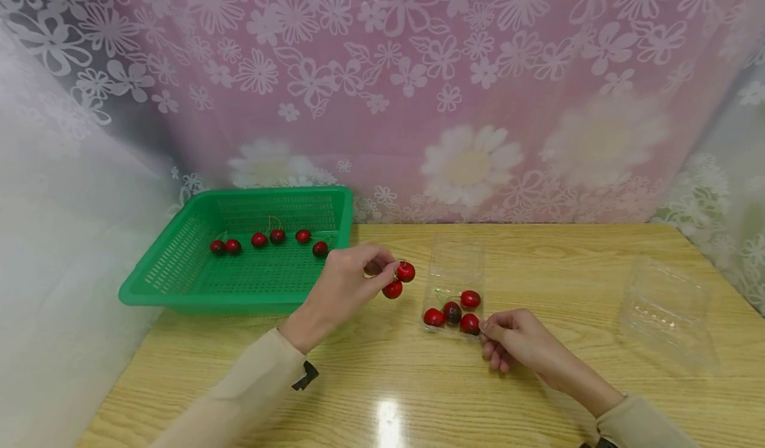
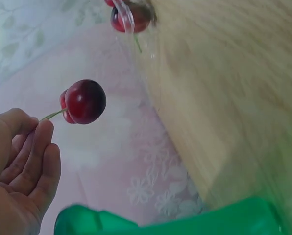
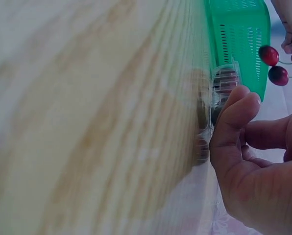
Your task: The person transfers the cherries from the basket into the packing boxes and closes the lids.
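My left hand (image 1: pixel 340 289) pinches a pair of cherries (image 1: pixel 392 289) by their green stems. They hang in the air between the green basket (image 1: pixel 209 300) and an opened clear plastic clamshell box (image 1: pixel 457 262). Several red and dark cherries (image 1: pixel 452 313) lie in the near half of that box, some with stems. At its near right corner, my right hand (image 1: pixel 526 342) grips the rim between thumb and forefinger. In the right wrist view the fingers partly hide the box (image 3: pixel 227 73). More cherries (image 1: pixel 259 239) lie spread on the basket's floor.
A second clear plastic box (image 1: pixel 669 315) stands on the right of the wooden table (image 1: pixel 358 395). A pink flowered curtain (image 1: pixel 358 103) hangs behind the table's back edge, with pale cloth at both sides.
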`<state>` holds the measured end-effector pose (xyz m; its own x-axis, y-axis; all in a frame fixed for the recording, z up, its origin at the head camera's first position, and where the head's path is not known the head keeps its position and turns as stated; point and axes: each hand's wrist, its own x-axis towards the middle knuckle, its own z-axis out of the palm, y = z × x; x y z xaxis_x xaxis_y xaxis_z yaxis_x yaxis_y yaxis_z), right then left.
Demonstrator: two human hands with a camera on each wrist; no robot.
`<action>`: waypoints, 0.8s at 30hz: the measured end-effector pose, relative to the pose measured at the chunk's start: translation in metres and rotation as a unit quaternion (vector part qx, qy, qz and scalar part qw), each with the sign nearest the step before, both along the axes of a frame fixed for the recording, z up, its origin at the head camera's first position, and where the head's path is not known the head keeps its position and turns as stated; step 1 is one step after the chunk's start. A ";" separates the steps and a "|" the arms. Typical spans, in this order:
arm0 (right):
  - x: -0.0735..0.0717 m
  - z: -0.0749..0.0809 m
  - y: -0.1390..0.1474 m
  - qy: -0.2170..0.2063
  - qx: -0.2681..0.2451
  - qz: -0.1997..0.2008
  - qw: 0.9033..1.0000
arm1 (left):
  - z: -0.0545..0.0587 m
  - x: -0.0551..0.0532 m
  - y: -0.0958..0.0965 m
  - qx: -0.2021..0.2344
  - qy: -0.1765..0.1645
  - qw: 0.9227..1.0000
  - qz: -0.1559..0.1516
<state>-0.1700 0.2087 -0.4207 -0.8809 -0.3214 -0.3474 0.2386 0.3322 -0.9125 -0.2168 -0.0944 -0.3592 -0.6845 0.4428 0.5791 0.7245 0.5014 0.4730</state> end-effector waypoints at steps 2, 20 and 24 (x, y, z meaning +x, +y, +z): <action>0.000 0.000 -0.001 0.001 0.001 0.001 1.000 | -0.003 0.000 0.005 0.008 -0.008 1.000 0.003; 0.001 0.000 -0.002 0.007 0.016 0.002 1.000 | -0.026 -0.004 0.045 0.033 -0.082 0.996 0.000; 0.001 -0.002 -0.001 0.010 0.015 0.007 1.000 | -0.032 -0.007 0.051 0.031 -0.077 0.996 -0.006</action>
<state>-0.1693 0.2080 -0.4231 -0.8830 -0.3232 -0.3403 0.2161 0.3635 -0.9062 -0.2235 -0.0431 -0.3914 -0.7627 0.4175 0.4939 0.6461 0.4591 0.6097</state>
